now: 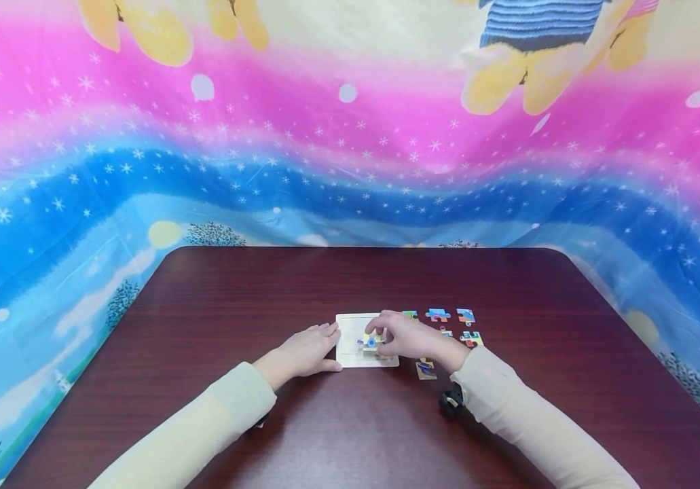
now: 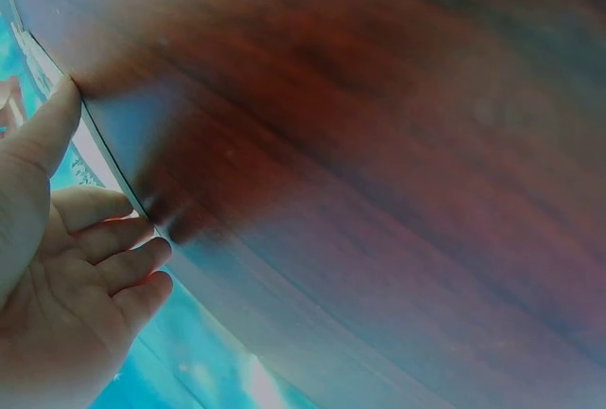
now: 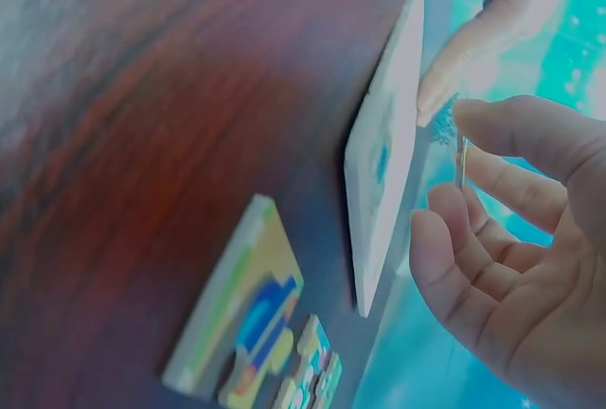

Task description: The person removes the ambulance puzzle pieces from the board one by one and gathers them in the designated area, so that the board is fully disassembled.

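Observation:
A pale puzzle tray [image 1: 347, 339] with a raised rim lies flat on the table. Above its right half my right hand [image 1: 407, 334] pinches a jigsaw puzzle piece [image 1: 371, 342], yellow and blue, between thumb and fingers. In the right wrist view that piece [image 3: 461, 163] shows edge-on, apart from the tray [image 3: 393, 172]. My left hand [image 1: 307, 350] rests with straight fingers at the tray's left edge; the left wrist view shows its thumb and fingertips [image 2: 142, 259] touching that edge.
Several loose puzzle pieces lie right of the tray, among them a blue one [image 1: 438, 315], a corner one [image 1: 466, 316] and a nearer one [image 1: 426, 369]; my right hand partly hides others. The dark wooden table [image 1: 252, 285] ends at a patterned cloth [image 1: 350, 190] behind.

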Motion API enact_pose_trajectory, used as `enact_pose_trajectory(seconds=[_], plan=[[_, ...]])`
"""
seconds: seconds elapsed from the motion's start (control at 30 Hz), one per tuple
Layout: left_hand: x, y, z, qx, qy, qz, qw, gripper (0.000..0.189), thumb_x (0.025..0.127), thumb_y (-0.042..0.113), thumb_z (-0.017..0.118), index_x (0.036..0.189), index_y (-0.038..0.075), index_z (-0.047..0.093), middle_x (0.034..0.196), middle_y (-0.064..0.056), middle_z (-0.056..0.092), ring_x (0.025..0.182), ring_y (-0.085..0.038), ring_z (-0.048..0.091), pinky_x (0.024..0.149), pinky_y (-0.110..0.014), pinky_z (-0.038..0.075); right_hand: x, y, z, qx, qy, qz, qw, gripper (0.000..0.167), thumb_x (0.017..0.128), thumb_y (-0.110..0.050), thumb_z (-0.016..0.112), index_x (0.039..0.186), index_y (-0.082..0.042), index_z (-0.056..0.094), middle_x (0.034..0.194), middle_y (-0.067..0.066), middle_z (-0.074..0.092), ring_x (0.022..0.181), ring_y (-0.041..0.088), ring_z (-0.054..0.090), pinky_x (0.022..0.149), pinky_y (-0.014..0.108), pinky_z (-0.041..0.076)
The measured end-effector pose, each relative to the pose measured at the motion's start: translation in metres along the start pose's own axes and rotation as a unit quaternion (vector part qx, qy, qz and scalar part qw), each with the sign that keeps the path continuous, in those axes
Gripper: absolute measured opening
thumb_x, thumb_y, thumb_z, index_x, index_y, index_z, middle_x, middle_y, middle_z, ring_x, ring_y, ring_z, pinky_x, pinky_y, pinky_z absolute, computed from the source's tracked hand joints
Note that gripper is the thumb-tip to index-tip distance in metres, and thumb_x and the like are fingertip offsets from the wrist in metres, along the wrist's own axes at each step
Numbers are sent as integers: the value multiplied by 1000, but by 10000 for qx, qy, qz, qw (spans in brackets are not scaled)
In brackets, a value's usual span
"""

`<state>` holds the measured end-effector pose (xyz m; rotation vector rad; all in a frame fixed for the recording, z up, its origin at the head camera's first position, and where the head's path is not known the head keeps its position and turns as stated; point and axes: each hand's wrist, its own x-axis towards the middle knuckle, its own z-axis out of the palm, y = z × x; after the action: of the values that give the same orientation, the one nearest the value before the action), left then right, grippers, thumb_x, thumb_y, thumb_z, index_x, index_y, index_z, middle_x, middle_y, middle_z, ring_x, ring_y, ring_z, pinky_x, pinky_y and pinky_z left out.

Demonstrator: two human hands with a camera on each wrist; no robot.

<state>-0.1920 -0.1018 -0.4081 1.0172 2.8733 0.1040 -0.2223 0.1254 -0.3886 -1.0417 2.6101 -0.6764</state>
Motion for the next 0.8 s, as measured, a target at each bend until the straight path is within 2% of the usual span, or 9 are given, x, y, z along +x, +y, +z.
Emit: enact_pose_trajectory(seconds=[0.17, 0.3, 0.5, 0.8], plan=[[0, 0, 0, -10, 19, 30, 10000, 66, 85, 40, 63, 128, -7, 47, 136, -21, 42, 125, -33, 40, 103, -41, 32, -7, 6, -6, 87, 156, -98, 9998, 30, 80, -11, 70, 109, -9, 63, 89, -1, 52, 65, 10, 50, 54, 26, 46], [-1, -1, 1, 0, 42, 45, 10000, 66, 85, 40, 63, 128, -7, 47, 136, -21, 42, 125, -33, 40, 103, -41, 32, -15, 13, -10, 136, 254, -137, 9995, 31, 80, -13, 71, 110, -10, 63, 87, -2, 52, 66, 9, 50, 56, 25, 46], [-1, 0, 0, -8, 12, 28, 10000, 66, 85, 41, 62, 129, -7, 46, 137, -21, 41, 125, -33, 39, 104, -40, 31, -27, 21, -15, 202, 422, -42, 9989, 32, 79, -14, 72, 110, -10, 63, 89, -2, 53, 70, 9, 51, 60, 26, 47], [-2, 2, -4, -66, -42, 36, 10000, 65, 86, 39, 62, 129, -7, 46, 137, -22, 41, 126, -34, 38, 104, -41, 30, -46, 33, -23, 221, 532, 114, 9983, 30, 79, -11, 72, 108, -11, 63, 89, 0, 52, 69, 10, 52, 60, 26, 47]])
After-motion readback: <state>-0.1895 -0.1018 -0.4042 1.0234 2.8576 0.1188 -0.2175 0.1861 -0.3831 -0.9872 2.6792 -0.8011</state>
